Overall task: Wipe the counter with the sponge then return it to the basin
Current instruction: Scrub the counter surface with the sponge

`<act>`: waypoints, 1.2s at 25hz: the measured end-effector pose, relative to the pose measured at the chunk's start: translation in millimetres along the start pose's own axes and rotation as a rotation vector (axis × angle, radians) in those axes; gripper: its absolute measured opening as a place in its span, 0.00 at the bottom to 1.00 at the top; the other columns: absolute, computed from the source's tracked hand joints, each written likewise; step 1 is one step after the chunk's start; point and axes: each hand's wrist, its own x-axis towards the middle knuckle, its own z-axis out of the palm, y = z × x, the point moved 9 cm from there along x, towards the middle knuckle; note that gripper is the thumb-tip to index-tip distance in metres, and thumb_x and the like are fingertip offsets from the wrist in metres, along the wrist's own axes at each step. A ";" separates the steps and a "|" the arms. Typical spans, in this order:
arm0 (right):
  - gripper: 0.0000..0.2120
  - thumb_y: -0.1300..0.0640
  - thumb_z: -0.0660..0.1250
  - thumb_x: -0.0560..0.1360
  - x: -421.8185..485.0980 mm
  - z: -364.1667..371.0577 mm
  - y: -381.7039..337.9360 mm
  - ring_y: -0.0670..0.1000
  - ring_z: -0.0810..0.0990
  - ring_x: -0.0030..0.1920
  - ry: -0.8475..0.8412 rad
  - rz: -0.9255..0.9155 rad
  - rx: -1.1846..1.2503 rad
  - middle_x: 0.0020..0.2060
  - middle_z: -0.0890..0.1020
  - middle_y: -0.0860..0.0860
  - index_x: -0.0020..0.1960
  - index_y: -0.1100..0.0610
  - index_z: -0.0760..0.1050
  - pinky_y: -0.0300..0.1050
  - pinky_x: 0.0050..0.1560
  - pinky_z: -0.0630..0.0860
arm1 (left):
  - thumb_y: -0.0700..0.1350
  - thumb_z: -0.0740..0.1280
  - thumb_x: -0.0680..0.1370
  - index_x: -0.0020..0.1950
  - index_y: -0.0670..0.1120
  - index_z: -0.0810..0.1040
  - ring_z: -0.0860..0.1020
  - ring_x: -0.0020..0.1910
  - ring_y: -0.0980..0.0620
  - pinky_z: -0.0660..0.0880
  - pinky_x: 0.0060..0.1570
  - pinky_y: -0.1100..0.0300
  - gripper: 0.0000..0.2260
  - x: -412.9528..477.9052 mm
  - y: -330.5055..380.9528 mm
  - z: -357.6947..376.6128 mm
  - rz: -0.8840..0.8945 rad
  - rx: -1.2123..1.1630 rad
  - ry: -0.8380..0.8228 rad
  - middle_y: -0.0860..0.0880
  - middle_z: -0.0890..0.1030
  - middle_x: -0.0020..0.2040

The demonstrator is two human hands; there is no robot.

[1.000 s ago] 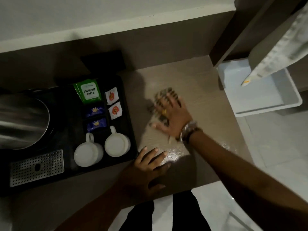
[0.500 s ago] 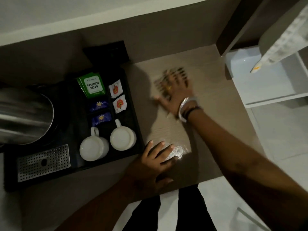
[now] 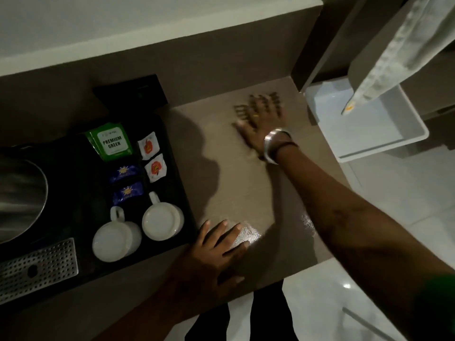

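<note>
A dark patterned sponge [image 3: 240,112] lies flat on the wooden counter [image 3: 236,183] near its far right corner. My right hand [image 3: 261,124] presses down on the sponge with spread fingers and covers most of it. My left hand [image 3: 216,249] rests flat on the counter's front edge, fingers apart, holding nothing. A white plastic basin [image 3: 384,148] sits lower down, just right of the counter. A wet sheen shows on the counter by my left hand.
A black tray [image 3: 177,168] on the left holds two white cups [image 3: 138,227], tea sachets [image 3: 110,141] and a steel kettle [image 3: 19,193]. A perforated metal grate [image 3: 37,267] sits at its front. A pale towel [image 3: 394,50] hangs over the basin.
My right hand has slid the sponge away from me toward the far right corner of the counter. My left hand has stayed put on the front edge.
</note>
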 end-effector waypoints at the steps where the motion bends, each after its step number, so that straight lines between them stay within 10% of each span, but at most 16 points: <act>1: 0.34 0.31 0.45 0.79 -0.6 9.1 -35.4 0.54 0.48 0.82 -0.014 -0.076 -0.011 0.82 0.53 0.48 0.81 0.46 0.57 0.62 0.78 0.45 | 0.69 0.56 0.84 0.84 0.57 0.62 0.49 0.85 0.44 0.41 0.81 0.38 0.30 -1.1 1.8 0.8 0.006 0.012 -0.004 0.50 0.51 0.87; 5: 0.32 0.33 0.43 0.80 -158.3 55.0 -49.5 0.53 0.51 0.82 -0.077 -0.463 -0.130 0.81 0.54 0.46 0.80 0.44 0.57 0.57 0.77 0.43 | 0.68 0.57 0.84 0.84 0.55 0.63 0.53 0.84 0.41 0.45 0.80 0.37 0.31 -0.8 2.6 -3.4 0.018 0.004 0.027 0.48 0.55 0.86; 12: 0.34 0.32 0.41 0.80 -40.5 -10.2 66.7 0.53 0.46 0.82 0.037 0.161 0.084 0.82 0.51 0.46 0.81 0.45 0.55 0.58 0.79 0.40 | 0.68 0.60 0.84 0.84 0.55 0.63 0.53 0.85 0.42 0.46 0.81 0.37 0.31 -1.6 4.1 1.4 0.040 -0.006 0.067 0.50 0.53 0.87; 15: 0.30 0.37 0.45 0.82 -24.3 4.9 -13.6 0.56 0.45 0.82 -0.016 -0.127 -0.051 0.82 0.53 0.50 0.81 0.46 0.55 0.60 0.79 0.41 | 0.68 0.55 0.85 0.83 0.55 0.65 0.56 0.84 0.40 0.46 0.80 0.37 0.30 2.0 4.5 3.1 0.066 0.032 0.017 0.47 0.56 0.86; 19: 0.30 0.37 0.46 0.82 -224.1 49.7 -15.7 0.56 0.51 0.82 -0.120 -0.485 -0.173 0.82 0.54 0.49 0.81 0.44 0.56 0.62 0.77 0.50 | 0.69 0.51 0.84 0.82 0.54 0.64 0.58 0.82 0.38 0.44 0.80 0.39 0.31 4.7 3.1 3.1 0.053 0.078 -0.052 0.46 0.58 0.84; 24: 0.31 0.33 0.45 0.79 -160.9 -0.4 116.5 0.56 0.50 0.82 0.015 0.093 -0.042 0.82 0.52 0.47 0.81 0.39 0.51 0.60 0.78 0.48 | 0.70 0.53 0.83 0.82 0.55 0.65 0.53 0.83 0.40 0.43 0.80 0.40 0.31 1.4 1.7 4.3 0.036 0.087 -0.056 0.47 0.57 0.85; 30: 0.33 0.35 0.49 0.79 -97.3 24.1 -38.3 0.54 0.47 0.82 -0.032 -0.233 -0.077 0.82 0.54 0.50 0.81 0.46 0.56 0.64 0.78 0.47 | 0.67 0.60 0.81 0.80 0.54 0.69 0.64 0.79 0.38 0.53 0.77 0.34 0.30 9.8 9.0 -16.2 0.040 0.062 -0.025 0.45 0.65 0.82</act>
